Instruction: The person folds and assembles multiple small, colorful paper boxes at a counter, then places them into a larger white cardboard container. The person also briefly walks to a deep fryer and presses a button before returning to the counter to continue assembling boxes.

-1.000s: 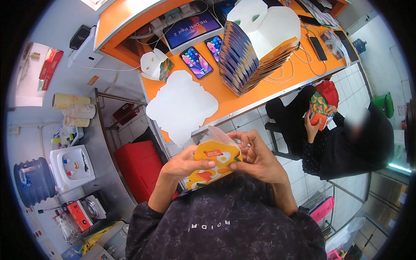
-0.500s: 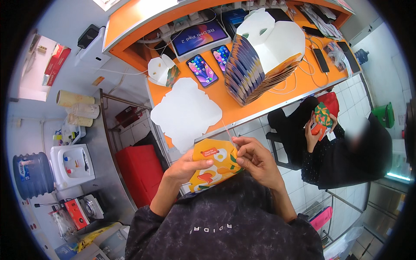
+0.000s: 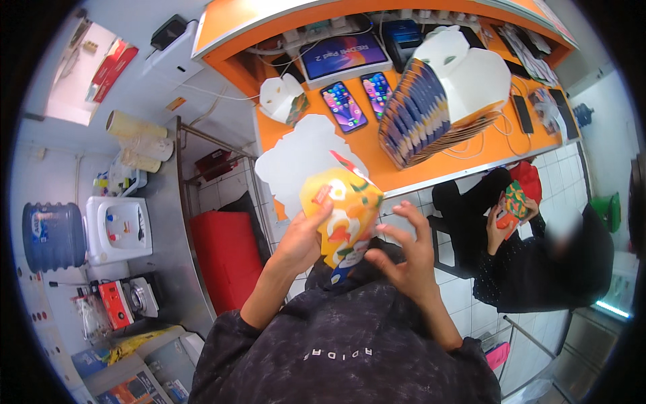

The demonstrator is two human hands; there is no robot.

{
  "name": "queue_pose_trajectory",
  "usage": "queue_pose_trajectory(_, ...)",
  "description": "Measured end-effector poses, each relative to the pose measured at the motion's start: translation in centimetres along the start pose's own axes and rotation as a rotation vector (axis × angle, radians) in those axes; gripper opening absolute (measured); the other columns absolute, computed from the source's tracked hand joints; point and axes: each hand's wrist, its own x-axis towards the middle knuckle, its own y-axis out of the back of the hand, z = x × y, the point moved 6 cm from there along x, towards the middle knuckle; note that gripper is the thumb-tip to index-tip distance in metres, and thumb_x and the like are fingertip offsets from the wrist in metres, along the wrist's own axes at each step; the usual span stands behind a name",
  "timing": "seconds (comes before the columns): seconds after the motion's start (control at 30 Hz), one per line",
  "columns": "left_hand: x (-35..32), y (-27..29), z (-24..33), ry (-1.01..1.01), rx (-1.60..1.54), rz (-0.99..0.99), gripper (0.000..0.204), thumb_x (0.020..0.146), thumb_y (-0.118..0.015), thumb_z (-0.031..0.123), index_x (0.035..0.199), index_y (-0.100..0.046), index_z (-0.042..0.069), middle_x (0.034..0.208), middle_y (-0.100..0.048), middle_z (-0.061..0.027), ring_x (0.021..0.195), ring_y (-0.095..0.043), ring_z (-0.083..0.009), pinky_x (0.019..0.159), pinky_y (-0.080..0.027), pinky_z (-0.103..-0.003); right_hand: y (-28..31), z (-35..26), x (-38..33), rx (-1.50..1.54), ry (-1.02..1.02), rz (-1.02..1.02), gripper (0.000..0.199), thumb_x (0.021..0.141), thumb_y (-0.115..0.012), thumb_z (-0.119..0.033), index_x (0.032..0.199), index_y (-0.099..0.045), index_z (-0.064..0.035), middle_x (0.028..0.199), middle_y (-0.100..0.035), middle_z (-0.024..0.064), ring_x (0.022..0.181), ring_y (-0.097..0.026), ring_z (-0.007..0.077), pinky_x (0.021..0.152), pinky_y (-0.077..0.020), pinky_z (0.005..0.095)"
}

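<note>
My left hand [image 3: 304, 240] grips the left edge of an orange printed cardboard box blank [image 3: 343, 214], held upright in front of my chest. My right hand [image 3: 406, 254] is beside its lower right edge, fingers spread and touching it. A white flat box blank [image 3: 296, 161] lies on the orange counter [image 3: 417, 172] just beyond. A fanned stack of flat printed blanks [image 3: 410, 121] stands on the counter, with a folded white box [image 3: 468, 74] on top.
A tablet [image 3: 343, 54], two phones [image 3: 360, 97] and a small folded white box [image 3: 282, 97] lie at the counter's back. A seated person in black [image 3: 538, 262] holds another orange box at right. A red bin [image 3: 225, 256], steel table [image 3: 165, 222] and water dispenser [image 3: 118, 229] stand left.
The orange box blank has been raised and turned more upright. My right hand has come off its top and opened beside its lower edge.
</note>
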Motion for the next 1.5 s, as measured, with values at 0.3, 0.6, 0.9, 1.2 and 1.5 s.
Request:
queue_pose_trajectory(0.3,-0.2,-0.1,-0.6,0.017,-0.222,0.004,0.042,0.102,-0.047,0.02,0.137,-0.039,-0.001,0.134,-0.052,-0.015,0.12,-0.056,-0.0258,0.1,-0.049,-0.042,-3.5,0.2,-0.5,-0.182,0.138,-0.31,0.054,0.064,-0.082,-0.042,0.116,-0.069,-0.0338,0.151,-0.033,0.0089,0.144,-0.017,0.0395,0.111,-0.0238,0.0552)
queue_pose_trajectory(0.6,-0.7,0.1,-1.4,0.084,-0.229,-0.001,0.04,0.1,-0.048,0.012,0.136,-0.04,-0.002,0.131,-0.054,-0.017,0.114,-0.06,-0.0252,0.095,-0.053,-0.041,-3.8,1.0,-0.9,-0.102,0.199,-0.174,0.039,0.07,-0.08,-0.028,0.107,-0.071,-0.0338,0.142,-0.049,-0.0064,0.142,-0.026,0.0359,0.109,-0.0259,0.0554)
queue_pose_trajectory(0.9,-1.4,0.3,-0.2,-0.107,0.14,0.02,0.044,0.091,-0.066,0.007,0.13,-0.045,-0.001,0.12,-0.061,-0.0114,0.107,-0.063,-0.0189,0.092,-0.054,-0.034,-2.8,1.4,-0.3,0.091,0.046,-0.146,0.022,0.071,-0.083,-0.02,0.09,-0.073,-0.0182,0.128,-0.051,0.0063,0.137,-0.034,0.0363,0.108,-0.033,0.0461)
queue_pose_trajectory(1.2,-1.7,-1.3,-1.5,-0.253,0.046,0.039,0.038,0.094,-0.061,0.004,0.129,-0.046,0.0,0.121,-0.06,-0.012,0.109,-0.062,-0.0215,0.09,-0.055,-0.038,-3.1,2.1,-1.0,0.347,-0.227,0.076,0.017,0.077,-0.079,-0.015,0.079,-0.065,-0.0057,0.127,-0.046,0.0141,0.126,-0.047,0.0339,0.104,-0.0402,0.0431)
queue_pose_trajectory(1.5,-1.3,-1.3,-2.6,-0.219,-0.033,0.004,0.04,0.095,-0.056,0.004,0.133,-0.043,0.002,0.126,-0.058,-0.0125,0.112,-0.061,-0.0253,0.09,-0.055,-0.041,-3.1,1.6,-0.8,0.339,-0.252,0.236,0.018,0.08,-0.076,-0.011,0.079,-0.062,-0.0001,0.127,-0.048,0.0175,0.116,-0.057,0.0317,0.095,-0.0477,0.0378)
